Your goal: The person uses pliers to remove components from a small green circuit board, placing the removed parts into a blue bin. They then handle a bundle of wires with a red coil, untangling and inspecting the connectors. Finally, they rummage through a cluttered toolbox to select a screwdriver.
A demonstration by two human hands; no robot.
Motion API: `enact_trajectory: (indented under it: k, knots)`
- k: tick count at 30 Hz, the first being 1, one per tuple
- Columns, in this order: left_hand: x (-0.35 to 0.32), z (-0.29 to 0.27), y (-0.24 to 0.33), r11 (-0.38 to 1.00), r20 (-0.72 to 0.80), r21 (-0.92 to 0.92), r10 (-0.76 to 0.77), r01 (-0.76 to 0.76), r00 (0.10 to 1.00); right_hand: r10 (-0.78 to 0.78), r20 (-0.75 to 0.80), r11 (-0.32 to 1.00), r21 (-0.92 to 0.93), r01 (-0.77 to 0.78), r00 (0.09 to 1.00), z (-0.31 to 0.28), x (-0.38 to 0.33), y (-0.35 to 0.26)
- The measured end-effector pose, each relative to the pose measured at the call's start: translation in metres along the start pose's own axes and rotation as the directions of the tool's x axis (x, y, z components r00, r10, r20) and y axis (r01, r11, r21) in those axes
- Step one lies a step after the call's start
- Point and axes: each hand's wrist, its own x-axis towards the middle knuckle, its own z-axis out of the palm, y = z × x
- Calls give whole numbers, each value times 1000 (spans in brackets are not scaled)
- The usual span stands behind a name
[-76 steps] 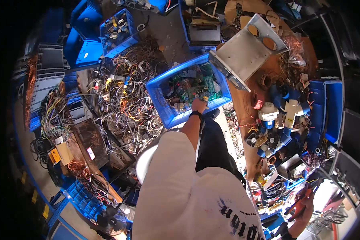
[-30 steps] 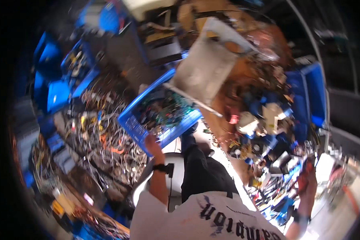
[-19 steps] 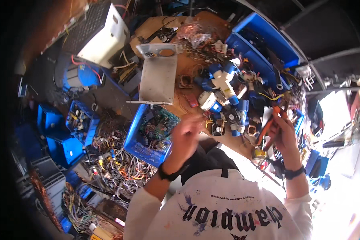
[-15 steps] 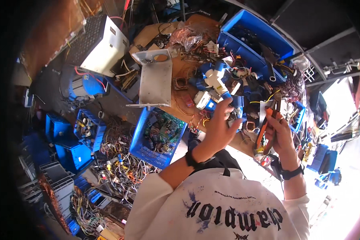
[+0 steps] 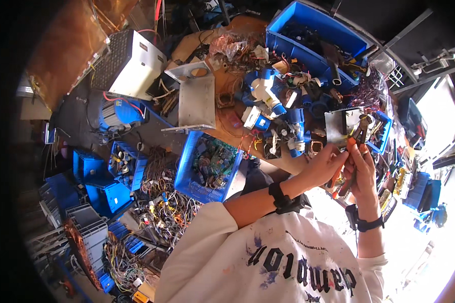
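Observation:
Both of my hands are close together at the right side of the cluttered bench. In my right hand (image 5: pixel 361 170) is a pair of pliers (image 5: pixel 360 132) with orange-red handles, its dark jaws pointing up and away from me. My left hand (image 5: pixel 322 167) is beside it, fingers bent and pinched by the handles; what they hold, if anything, is hidden. Behind the pliers stands a grey metal plate (image 5: pixel 337 127). Left of my hands lie a blue connector (image 5: pixel 297 130) and a white-and-blue branched plug adapter (image 5: pixel 268 96).
At the back is a large blue bin (image 5: pixel 308 48). A silver metal bracket (image 5: pixel 196 103) stands on the bench's left part. Below it, a blue crate (image 5: pixel 183 174) holds green circuit boards. Tangled cables (image 5: pixel 167 217) cover the floor at left, near small blue bins (image 5: pixel 108 197).
My left hand has left the blue connector and moved right to the pliers, its fingers closing. The pliers stay in my right hand. The whole view has shifted slightly.

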Motion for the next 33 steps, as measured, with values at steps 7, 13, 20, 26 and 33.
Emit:
enact_trajectory:
  k: [7, 13, 20, 26, 33]
  knots:
    - [-2, -28, 2, 913, 175, -320, -207, 254, 963, 16, 59, 999, -51, -13, 998, 30, 18, 7]
    - [-1, -54, 5, 871, 165, -319, -337, 374, 927, 15, 61, 954, -300, 4, 998, 53, 41, 20]
    - [4, -114, 14, 926, 78, -171, -327, 336, 942, 347, 66, 881, -363, -302, 935, 57, 61, -6]
    - [10, -126, 12, 937, 117, -229, -241, 263, 963, 363, 381, 930, -206, -305, 850, 52, 70, 5]
    - [-4, -174, -63, 974, 95, -116, -183, 193, 979, 302, 321, 953, -84, -291, 897, 30, 60, 53]
